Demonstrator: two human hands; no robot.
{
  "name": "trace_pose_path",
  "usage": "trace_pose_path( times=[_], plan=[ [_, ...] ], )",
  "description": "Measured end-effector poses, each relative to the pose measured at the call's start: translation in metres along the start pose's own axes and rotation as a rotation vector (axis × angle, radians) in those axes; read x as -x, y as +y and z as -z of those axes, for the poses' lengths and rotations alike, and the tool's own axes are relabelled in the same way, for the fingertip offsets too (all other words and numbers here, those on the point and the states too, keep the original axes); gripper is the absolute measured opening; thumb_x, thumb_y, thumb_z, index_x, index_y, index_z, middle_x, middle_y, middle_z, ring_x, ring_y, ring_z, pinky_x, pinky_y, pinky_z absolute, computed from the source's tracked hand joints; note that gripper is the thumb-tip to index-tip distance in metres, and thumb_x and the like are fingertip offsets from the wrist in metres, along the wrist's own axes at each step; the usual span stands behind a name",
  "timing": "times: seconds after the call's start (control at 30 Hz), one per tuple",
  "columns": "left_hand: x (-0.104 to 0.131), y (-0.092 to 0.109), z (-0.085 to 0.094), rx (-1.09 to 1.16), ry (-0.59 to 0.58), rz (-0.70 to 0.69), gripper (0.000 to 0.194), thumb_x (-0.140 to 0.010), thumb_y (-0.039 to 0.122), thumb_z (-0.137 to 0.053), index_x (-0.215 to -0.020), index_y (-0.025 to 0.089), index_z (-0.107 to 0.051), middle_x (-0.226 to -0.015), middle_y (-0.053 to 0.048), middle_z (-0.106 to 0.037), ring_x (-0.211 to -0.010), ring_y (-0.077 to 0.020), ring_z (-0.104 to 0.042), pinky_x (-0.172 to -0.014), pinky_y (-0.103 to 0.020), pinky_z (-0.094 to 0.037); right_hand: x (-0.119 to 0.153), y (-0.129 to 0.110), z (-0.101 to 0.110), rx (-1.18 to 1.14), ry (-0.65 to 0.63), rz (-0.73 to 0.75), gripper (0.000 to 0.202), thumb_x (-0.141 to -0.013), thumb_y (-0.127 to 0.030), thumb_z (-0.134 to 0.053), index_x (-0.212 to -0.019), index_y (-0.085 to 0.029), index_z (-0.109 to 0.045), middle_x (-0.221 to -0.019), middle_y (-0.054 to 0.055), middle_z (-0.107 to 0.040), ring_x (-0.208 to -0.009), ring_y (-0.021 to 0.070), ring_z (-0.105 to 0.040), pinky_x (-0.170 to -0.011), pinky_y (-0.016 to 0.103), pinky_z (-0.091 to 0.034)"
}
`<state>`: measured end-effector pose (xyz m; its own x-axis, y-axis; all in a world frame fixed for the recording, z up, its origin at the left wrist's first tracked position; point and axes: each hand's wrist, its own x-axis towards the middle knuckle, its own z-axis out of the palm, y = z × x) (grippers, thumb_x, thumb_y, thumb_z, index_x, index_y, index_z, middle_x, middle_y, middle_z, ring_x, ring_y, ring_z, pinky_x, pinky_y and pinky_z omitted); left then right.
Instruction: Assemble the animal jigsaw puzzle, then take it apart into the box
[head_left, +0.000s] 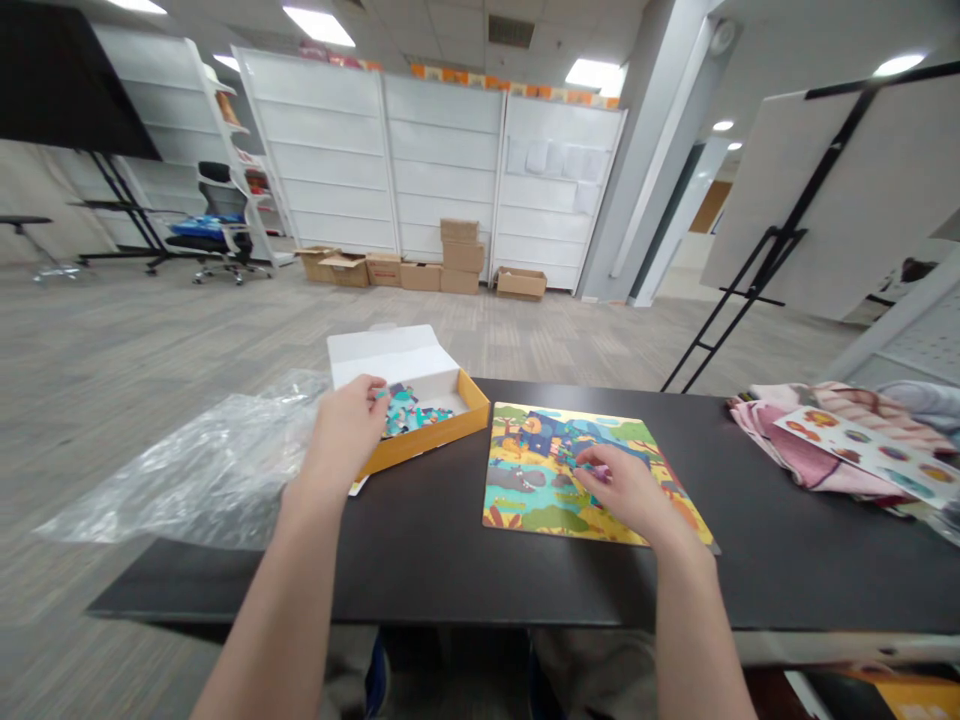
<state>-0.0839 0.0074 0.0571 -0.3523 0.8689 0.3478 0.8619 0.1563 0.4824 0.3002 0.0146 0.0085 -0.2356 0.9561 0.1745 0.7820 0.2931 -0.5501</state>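
My left hand [351, 415] is at the left side of an open yellow box [430, 437] with a white lid, its fingers pinched at a small teal piece. Inside the box lie several loose teal and dark puzzle pieces [409, 412]. On the black table, to the right of the box, lies a colourful board [559, 515] with animals, trees and water. Over the middle of this board is my right hand [611, 480], fingers bent together at a small purple piece. Dark blue pieces [541, 432] sit on the upper part of the board.
Crumpled clear plastic [217, 460] covers the table's left end. Pink cloths [795, 450] and a sticker sheet [874, 455] lie at the right. Past the black table [450, 570] stand an easel [750, 290], cardboard boxes [461, 257] and an office chair [214, 225].
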Motion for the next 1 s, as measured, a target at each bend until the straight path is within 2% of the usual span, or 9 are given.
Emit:
trace_pose_path(
  times=[0.1,0.2,0.37,0.47,0.53,0.6,0.77,0.87,1.0],
  plan=[
    [0.0,0.006,-0.023,0.037,-0.046,-0.051,0.03,-0.09,0.026,-0.052,-0.112,0.015,-0.068,-0.103,-0.011,-0.077,-0.096,-0.023,-0.073,-0.091,-0.034,-0.056,-0.001,-0.004,-0.001,0.009,-0.019,-0.001,0.023,-0.085,-0.041,-0.058,-0.09,-0.021,-0.07,-0.093,0.007,-0.073,-0.08,0.0231,-0.066,-0.075,0.036,-0.051],
    [0.0,0.016,-0.033,0.039,-0.045,-0.056,0.029,-0.092,0.026,-0.051,-0.114,0.014,-0.065,-0.104,-0.012,-0.077,-0.097,-0.0232,-0.073,-0.091,-0.034,-0.056,-0.001,-0.007,-0.001,0.019,-0.047,0.025,0.019,-0.084,-0.037,-0.06,-0.089,-0.021,-0.07,-0.094,0.007,-0.074,-0.083,0.0233,-0.066,-0.077,0.036,-0.05],
    [0.007,0.036,-0.026,-0.106,0.055,-0.114,0.033,-0.093,0.022,-0.051,-0.122,0.012,-0.063,-0.122,-0.019,-0.069,-0.115,-0.0323,-0.066,-0.098,-0.045,-0.053,0.0,-0.005,0.0,0.024,-0.022,0.041,0.017,-0.083,-0.034,-0.062,-0.09,-0.02,-0.069,-0.094,0.007,-0.074,-0.082,0.022,-0.065,-0.077,0.035,-0.05],
    [0.016,0.059,-0.024,-0.025,0.108,-0.207,0.03,-0.094,0.021,-0.049,-0.12,0.014,-0.063,-0.123,-0.016,-0.069,-0.112,-0.0305,-0.067,-0.097,-0.043,-0.053,0.0,-0.003,0.0,0.055,-0.017,0.027,0.017,-0.083,-0.035,-0.062,-0.09,-0.02,-0.07,-0.089,0.006,-0.073,-0.077,0.0215,-0.064,-0.074,0.034,-0.049],
    [0.025,0.078,-0.031,0.081,0.006,-0.326,0.027,-0.096,0.02,-0.048,-0.118,0.017,-0.063,-0.114,-0.011,-0.072,-0.103,-0.0253,-0.07,-0.094,-0.038,-0.054,0.0,-0.003,-0.001,0.065,-0.021,0.022,0.017,-0.083,-0.034,-0.063,-0.089,-0.02,-0.07,-0.088,0.006,-0.073,-0.077,0.0215,-0.064,-0.073,0.034,-0.048],
    [0.037,0.097,-0.043,0.129,-0.162,-0.481,0.025,-0.097,0.021,-0.047,-0.115,0.018,-0.063,-0.111,-0.009,-0.073,-0.101,-0.0225,-0.07,-0.092,-0.034,-0.054,0.0,-0.003,-0.001,0.068,-0.027,0.031,0.015,-0.083,-0.034,-0.064,-0.088,-0.021,-0.07,-0.089,0.006,-0.073,-0.079,0.0215,-0.065,-0.074,0.034,-0.048],
    [0.061,0.124,-0.082,-0.035,-0.487,-0.683,0.034,-0.096,0.023,-0.05,-0.127,0.014,-0.059,-0.135,-0.017,-0.063,-0.128,-0.0291,-0.058,-0.104,-0.04,-0.048,0.003,-0.003,0.001,0.061,-0.046,0.035,0.015,-0.085,-0.033,-0.064,-0.089,-0.021,-0.071,-0.088,0.005,-0.074,-0.078,0.0209,-0.065,-0.074,0.033,-0.048],
    [0.064,0.126,-0.097,-0.081,-0.527,-0.704,0.041,-0.096,0.026,-0.05,-0.134,0.012,-0.055,-0.146,-0.019,-0.054,-0.135,-0.0328,-0.051,-0.107,-0.046,-0.046,0.004,-0.005,0.004,0.037,-0.045,0.028,0.017,-0.085,-0.035,-0.063,-0.089,-0.021,-0.071,-0.087,0.004,-0.074,-0.076,0.02,-0.064,-0.072,0.033,-0.049],
    [0.062,0.125,-0.1,-0.107,-0.521,-0.695,0.046,-0.095,0.03,-0.053,-0.138,0.014,-0.051,-0.147,-0.02,-0.053,-0.133,-0.0346,-0.051,-0.104,-0.048,-0.046,0.006,-0.009,0.007,-0.034,-0.086,-0.01,0.014,-0.084,-0.033,-0.063,-0.087,-0.021,-0.07,-0.082,0.004,-0.074,-0.073,0.0195,-0.066,-0.07,0.031,-0.051]
  ],
)
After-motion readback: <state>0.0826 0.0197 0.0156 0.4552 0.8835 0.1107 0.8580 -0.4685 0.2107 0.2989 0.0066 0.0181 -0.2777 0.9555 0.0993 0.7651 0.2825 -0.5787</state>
